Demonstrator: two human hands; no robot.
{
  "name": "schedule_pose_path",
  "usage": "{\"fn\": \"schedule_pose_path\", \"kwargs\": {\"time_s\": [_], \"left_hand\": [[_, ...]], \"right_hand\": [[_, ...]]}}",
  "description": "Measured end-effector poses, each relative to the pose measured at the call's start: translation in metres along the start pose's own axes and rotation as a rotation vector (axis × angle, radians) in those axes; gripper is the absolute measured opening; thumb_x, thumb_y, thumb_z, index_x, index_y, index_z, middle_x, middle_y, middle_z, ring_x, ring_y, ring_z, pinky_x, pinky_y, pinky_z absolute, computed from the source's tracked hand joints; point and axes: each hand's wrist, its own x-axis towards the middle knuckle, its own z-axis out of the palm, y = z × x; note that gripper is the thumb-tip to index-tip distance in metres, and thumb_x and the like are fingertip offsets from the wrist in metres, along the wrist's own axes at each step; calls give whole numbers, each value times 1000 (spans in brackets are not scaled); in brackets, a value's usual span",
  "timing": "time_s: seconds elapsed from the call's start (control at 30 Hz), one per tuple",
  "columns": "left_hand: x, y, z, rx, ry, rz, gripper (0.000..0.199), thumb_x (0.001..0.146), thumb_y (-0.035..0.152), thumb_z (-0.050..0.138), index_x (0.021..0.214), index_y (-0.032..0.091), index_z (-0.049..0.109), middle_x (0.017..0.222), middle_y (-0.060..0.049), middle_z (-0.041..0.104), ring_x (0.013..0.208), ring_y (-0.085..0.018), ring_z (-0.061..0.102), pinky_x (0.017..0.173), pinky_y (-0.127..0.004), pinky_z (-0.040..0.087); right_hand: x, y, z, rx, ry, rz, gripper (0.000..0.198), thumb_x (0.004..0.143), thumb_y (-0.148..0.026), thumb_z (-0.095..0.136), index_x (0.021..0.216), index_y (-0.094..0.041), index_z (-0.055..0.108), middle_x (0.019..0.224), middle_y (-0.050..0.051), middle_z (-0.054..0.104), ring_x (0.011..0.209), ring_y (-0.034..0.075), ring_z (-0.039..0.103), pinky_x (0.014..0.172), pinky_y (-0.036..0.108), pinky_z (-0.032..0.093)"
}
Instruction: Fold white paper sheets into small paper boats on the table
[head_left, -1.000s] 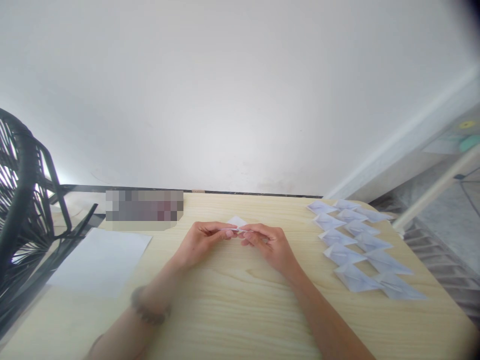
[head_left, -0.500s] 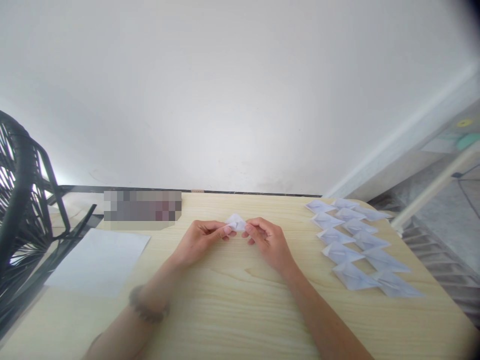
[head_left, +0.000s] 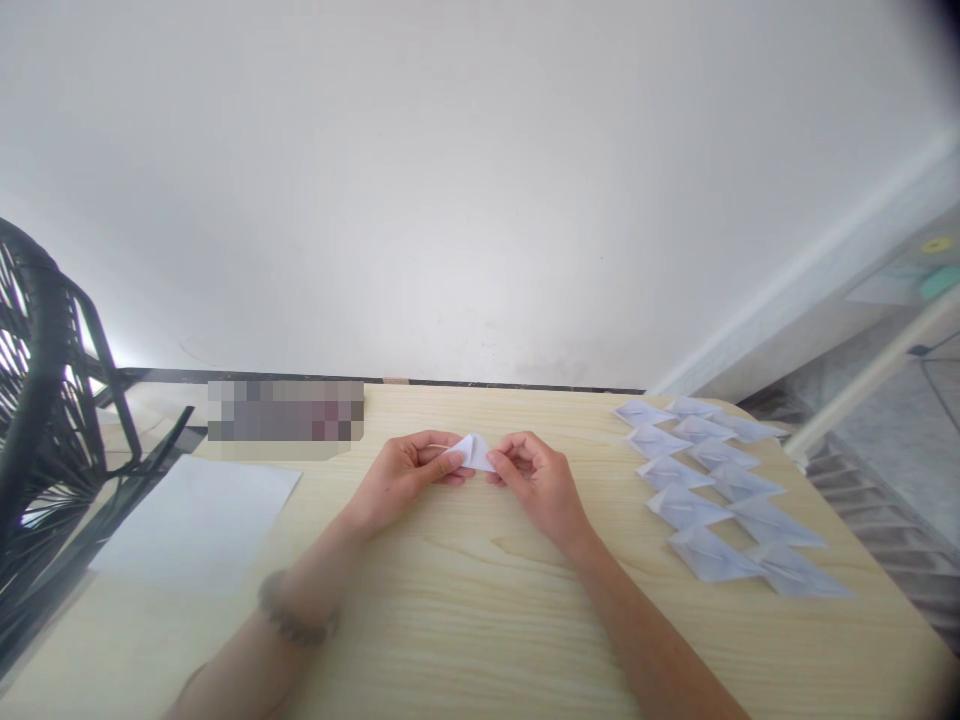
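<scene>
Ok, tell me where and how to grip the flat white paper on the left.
Probably pinch the right edge of the white paper, thumb above, coming from the right with the left hand: it lies flat, its face offers nothing to grasp, and that edge faces the hand.

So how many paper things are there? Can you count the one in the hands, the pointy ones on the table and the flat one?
Folded paper in the hands: 1
Pointy folded papers on the table: 12, as far as I can tell, since some overlap
Flat white paper: 1, sheet or stack unclear
Total: 14 by that count
</scene>
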Motion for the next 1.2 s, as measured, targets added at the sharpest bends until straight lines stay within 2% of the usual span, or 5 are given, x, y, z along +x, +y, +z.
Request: {"fn": "schedule_pose_path", "kwargs": {"time_s": [0.2,0.5,0.73,0.9,1.2], "left_hand": [[1,2,2,-24,34,-58,46,72,35,62,111,15,49,74,-7,70,71,-18,65,73,-31,51],[1,2,2,-43,27,-6,28,77,33,57,97,17,45,73,-5,69,75,-18,65,74,-32,49],[-2,-4,7,302,85,353,20,75,28,59,91,17,58,121,-10,51,109,-22,49,90,-34,41],[-2,-7,4,555,175,561,11,76,21,58,85,19,64,94,-6,63,89,-17,58,82,-30,46],[-2,-10,4,657,168,701,13,76,13,56,87,17,62,88,-6,62,84,-15,56,76,-29,47]], "right_hand": [[1,4,1,60,-4,-35,15,76,-34,54,79,-18,52,70,0,60,63,11,60,62,25,55],[-2,0,-4,-139,-62,-216,21,74,-28,59,94,-20,61,86,3,63,74,13,59,67,25,53],[0,2,-6,-82,-11,-117,21,76,-30,56,93,-20,63,92,5,64,78,15,61,68,26,53],[-1,4,-6,-22,-60,-129,20,77,-29,56,93,-20,64,80,4,64,68,13,60,63,23,51],[-1,1,-5,-246,-9,-298,19,79,-29,54,90,-22,67,70,2,53,57,9,51,49,21,43]]}}
